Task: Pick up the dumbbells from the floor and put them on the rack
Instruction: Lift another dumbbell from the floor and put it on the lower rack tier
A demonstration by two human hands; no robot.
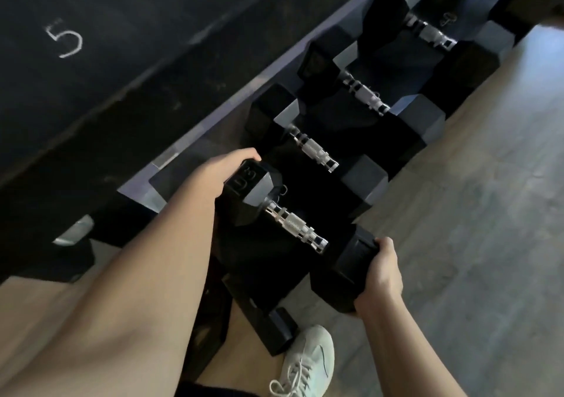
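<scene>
A black hex dumbbell (293, 227) with a knurled chrome handle lies across the near end of the low black rack (143, 195). My left hand (213, 173) wraps its far head, which bears a raised number. My right hand (380, 277) grips its near head from the floor side. Several more hex dumbbells (314, 151) sit in a row on the rack beyond it, stretching to the upper right. Whether the held dumbbell rests on the rack or hangs just above it, I cannot tell.
A dark wall (91, 76) with a chalked 5 runs behind the rack. Pale wood floor (473, 213) spreads to the right. My white sneaker (308, 363) stands beside the rack's near foot (274, 332). My bare knee fills the lower left.
</scene>
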